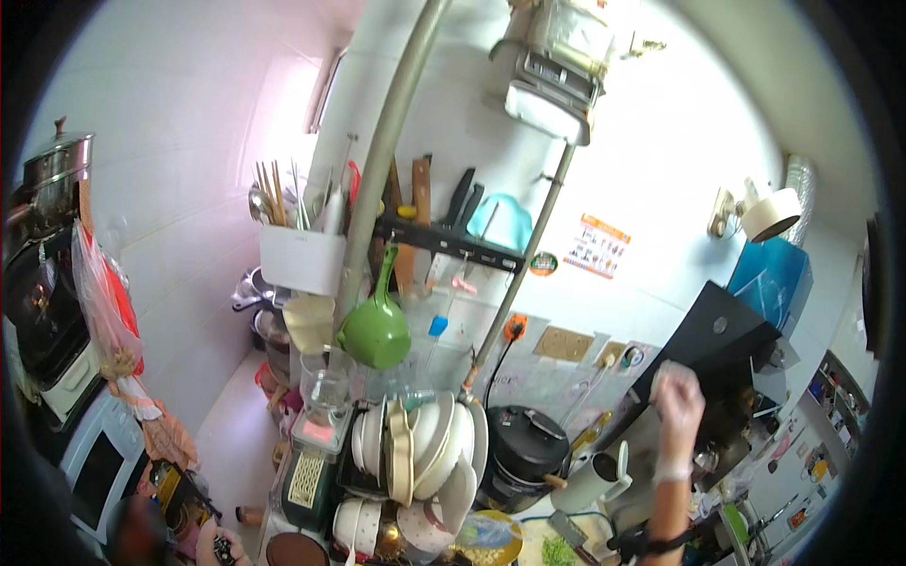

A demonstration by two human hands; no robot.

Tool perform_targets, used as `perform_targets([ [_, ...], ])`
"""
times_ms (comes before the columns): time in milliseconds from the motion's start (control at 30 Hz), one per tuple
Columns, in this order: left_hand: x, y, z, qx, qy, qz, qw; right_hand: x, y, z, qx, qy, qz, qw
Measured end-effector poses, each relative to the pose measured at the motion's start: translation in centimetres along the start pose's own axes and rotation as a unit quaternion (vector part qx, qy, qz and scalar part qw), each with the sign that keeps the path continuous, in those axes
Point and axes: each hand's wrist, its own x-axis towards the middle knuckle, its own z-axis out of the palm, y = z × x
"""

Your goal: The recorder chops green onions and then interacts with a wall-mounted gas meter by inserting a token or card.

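My right hand (677, 396) is raised at the right, in front of the black range hood (715, 332). Its fingers are curled in and blurred, so I cannot tell whether something small is in them. A dark band circles the forearm. My left hand is out of view. Below and left of the right hand, a pale green pitcher (589, 483) stands beside a black electric pressure cooker (527, 442). A cleaver (572, 534) lies on a cutting board near chopped greens (559, 550). A yellow bowl (511, 548) holds pale pieces under a plastic bag.
A rack of stacked bowls and plates (432, 446) stands at the centre. Above it, a green ladle (375, 332) hangs from a black knife shelf (449, 243) between metal poles. At lower left are a white microwave (106, 467) and part of another person (219, 545).
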Motion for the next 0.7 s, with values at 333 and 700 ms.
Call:
perform_targets([
  [333,-1.6,-1.7,-9.7,-0.133,0.116,0.024,0.984,25.3,-19.6,21.9,-0.291,0.072,-0.126,0.946],
  [700,-2.6,-2.1,-11.4,-0.128,0.185,0.079,0.971,28.4,-22.8,25.2,-0.244,0.054,0.038,0.967],
])
